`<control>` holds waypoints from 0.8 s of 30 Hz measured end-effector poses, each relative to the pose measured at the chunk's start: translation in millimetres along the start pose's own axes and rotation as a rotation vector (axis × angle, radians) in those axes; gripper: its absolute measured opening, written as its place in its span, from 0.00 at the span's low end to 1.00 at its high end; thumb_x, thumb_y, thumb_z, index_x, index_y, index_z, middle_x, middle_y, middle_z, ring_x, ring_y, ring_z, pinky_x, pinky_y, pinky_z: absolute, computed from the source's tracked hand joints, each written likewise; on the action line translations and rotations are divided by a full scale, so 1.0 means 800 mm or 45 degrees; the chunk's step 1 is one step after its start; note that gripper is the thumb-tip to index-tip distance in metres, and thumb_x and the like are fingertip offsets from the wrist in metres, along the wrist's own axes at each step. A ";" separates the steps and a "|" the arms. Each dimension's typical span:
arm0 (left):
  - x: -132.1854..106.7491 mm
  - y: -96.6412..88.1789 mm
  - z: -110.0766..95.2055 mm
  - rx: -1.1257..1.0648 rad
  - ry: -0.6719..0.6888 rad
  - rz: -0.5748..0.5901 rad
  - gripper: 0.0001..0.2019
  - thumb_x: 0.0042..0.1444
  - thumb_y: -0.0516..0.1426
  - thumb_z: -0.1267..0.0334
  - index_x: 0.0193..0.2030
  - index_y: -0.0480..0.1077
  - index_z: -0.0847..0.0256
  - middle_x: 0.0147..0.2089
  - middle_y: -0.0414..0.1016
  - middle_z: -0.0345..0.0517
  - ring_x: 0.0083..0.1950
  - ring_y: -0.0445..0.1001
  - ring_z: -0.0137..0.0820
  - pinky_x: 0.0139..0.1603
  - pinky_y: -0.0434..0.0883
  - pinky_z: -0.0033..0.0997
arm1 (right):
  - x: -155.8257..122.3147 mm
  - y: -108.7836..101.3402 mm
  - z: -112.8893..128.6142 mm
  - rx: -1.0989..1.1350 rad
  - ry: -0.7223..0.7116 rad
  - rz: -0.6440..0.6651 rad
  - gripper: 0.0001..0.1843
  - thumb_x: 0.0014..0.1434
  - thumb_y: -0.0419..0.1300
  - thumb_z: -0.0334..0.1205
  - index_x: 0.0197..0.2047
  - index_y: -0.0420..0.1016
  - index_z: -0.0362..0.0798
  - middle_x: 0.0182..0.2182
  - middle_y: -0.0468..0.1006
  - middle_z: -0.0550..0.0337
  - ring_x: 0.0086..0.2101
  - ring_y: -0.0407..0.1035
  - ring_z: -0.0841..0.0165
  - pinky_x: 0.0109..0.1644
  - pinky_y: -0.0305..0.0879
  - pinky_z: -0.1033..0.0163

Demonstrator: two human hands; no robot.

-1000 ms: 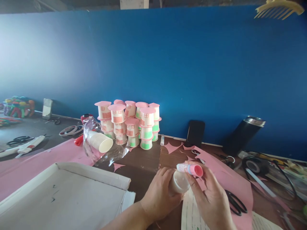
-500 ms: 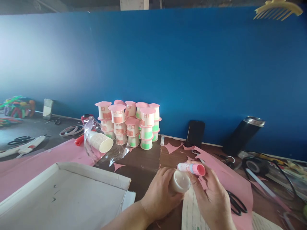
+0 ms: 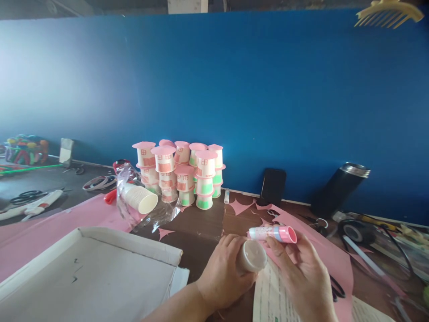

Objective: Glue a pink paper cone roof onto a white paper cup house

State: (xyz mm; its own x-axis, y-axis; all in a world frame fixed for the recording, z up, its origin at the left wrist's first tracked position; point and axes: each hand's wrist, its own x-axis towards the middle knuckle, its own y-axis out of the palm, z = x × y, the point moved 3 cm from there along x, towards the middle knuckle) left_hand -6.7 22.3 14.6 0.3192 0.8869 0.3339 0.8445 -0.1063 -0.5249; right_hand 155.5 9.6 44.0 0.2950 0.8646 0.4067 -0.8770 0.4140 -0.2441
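My left hand (image 3: 224, 270) is wrapped round a small white paper cup (image 3: 254, 256), whose round end faces me. Between the fingers and thumb of my right hand (image 3: 300, 273) is a glue stick (image 3: 273, 233) with a printed white barrel and a pink end pointing right. Its white end lies just above the cup's edge; whether they touch I cannot tell. Behind my hands, paper cups with pink discs (image 3: 205, 165) stand stacked in towers, some marked with red windows and doors, others coloured green.
A white box lid (image 3: 127, 255) lies at front left. Nested cups (image 3: 142, 199) in clear plastic rest behind it. On the right are pink paper (image 3: 335, 264), scissors (image 3: 338, 286) partly behind my hand, a phone (image 3: 273, 185) and a black flask (image 3: 342, 190). A blue wall (image 3: 248, 98) closes the back.
My right hand has shifted slightly right with the glue stick, which now shows more of its barrel. The cup has turned a little in my left hand. A green stick at far left has moved lower.
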 end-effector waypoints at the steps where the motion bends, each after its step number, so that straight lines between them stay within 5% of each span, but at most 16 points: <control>1: 0.000 0.001 0.001 0.001 0.001 -0.001 0.26 0.43 0.63 0.70 0.52 0.68 0.61 0.50 0.72 0.50 0.52 0.69 0.41 0.57 0.67 0.44 | -0.001 0.001 -0.003 0.006 0.019 0.009 0.19 0.55 0.64 0.54 0.45 0.73 0.53 0.42 0.82 0.57 0.43 0.77 0.60 0.50 0.73 0.55; 14: -0.001 0.000 0.002 0.032 -0.048 -0.004 0.26 0.42 0.67 0.68 0.51 0.68 0.61 0.50 0.72 0.49 0.52 0.69 0.41 0.56 0.67 0.45 | -0.008 0.009 -0.005 -0.019 -0.058 0.092 0.17 0.57 0.64 0.51 0.47 0.70 0.54 0.45 0.80 0.58 0.44 0.76 0.62 0.48 0.72 0.60; 19: 0.000 0.001 0.002 0.079 -0.035 -0.033 0.22 0.42 0.66 0.67 0.46 0.68 0.60 0.47 0.73 0.48 0.49 0.69 0.41 0.53 0.68 0.46 | -0.011 0.007 0.002 -0.286 -0.271 0.109 0.20 0.60 0.61 0.49 0.55 0.70 0.56 0.51 0.78 0.57 0.50 0.73 0.59 0.54 0.69 0.55; 24: -0.001 0.001 0.002 0.080 -0.024 -0.063 0.21 0.43 0.65 0.68 0.45 0.68 0.60 0.47 0.73 0.48 0.49 0.70 0.41 0.53 0.69 0.45 | -0.012 0.010 0.012 -0.362 -0.471 0.130 0.13 0.62 0.60 0.46 0.50 0.72 0.57 0.46 0.78 0.59 0.47 0.72 0.62 0.51 0.68 0.56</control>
State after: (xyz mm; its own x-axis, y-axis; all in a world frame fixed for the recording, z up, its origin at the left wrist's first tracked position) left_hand -6.9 22.7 12.4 0.2691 0.8988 0.3459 0.8301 -0.0343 -0.5566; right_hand 142.1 1.8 47.0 0.0125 0.7673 0.6412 -0.7405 0.4380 -0.5097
